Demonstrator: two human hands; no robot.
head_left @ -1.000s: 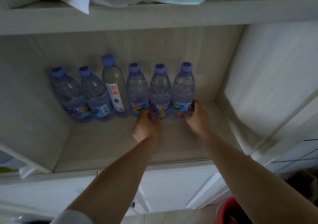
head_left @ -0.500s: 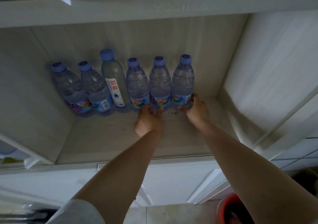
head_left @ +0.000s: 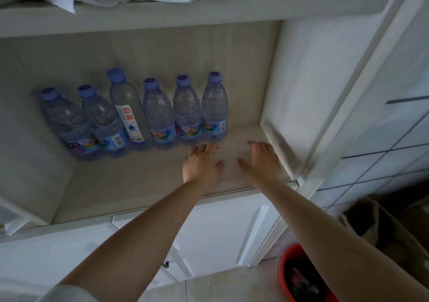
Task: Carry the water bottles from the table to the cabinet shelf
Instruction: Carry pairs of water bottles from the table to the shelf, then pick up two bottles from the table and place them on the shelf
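Observation:
Several clear water bottles with blue caps stand in a row at the back of the cabinet shelf point(head_left: 130, 181). The tallest bottle point(head_left: 126, 106) has a white label; the rightmost bottle point(head_left: 214, 106) stands beside two like it. My left hand point(head_left: 202, 164) hovers just in front of the right end of the row, fingers relaxed, holding nothing. My right hand point(head_left: 263, 160) is over the bare shelf to the right of the bottles, fingers spread, apart from them.
The cabinet's right side wall point(head_left: 299, 88) stands close to my right hand. An upper shelf point(head_left: 185, 11) carries boxes and packets. White cabinet doors point(head_left: 220, 232) are below. A red bucket point(head_left: 285, 269) and a dark bag point(head_left: 362, 222) sit on the floor at the right.
Both hands have let go of the two rightmost bottles and drawn back toward me and to the right. The bottles stay standing in the row.

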